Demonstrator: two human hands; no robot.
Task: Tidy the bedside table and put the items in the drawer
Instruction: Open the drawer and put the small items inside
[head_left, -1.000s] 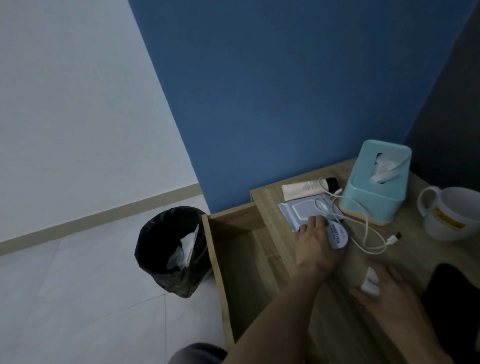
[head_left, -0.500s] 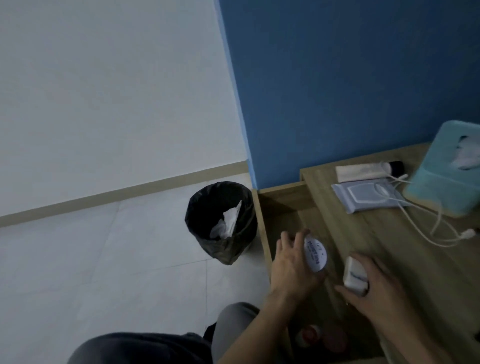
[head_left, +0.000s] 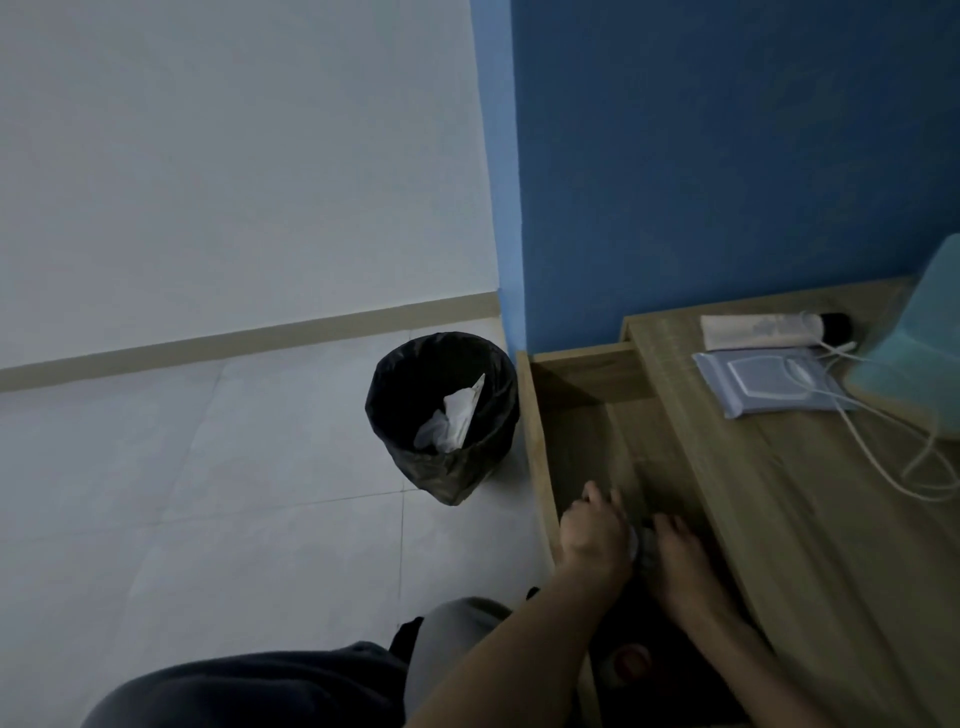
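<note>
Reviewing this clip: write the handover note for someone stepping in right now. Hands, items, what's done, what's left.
Left hand: down in the open drawer, grip on a small round tin, barely visible.
Right hand: also in the drawer beside it; what it holds is hidden.
On the bedside table: white tube, wipes pack, white cable, teal tissue box.
Done: tin at the drawer.
Left: release, then move tube, wipes and cable in. Blurred items sit at the drawer's near end.
</note>
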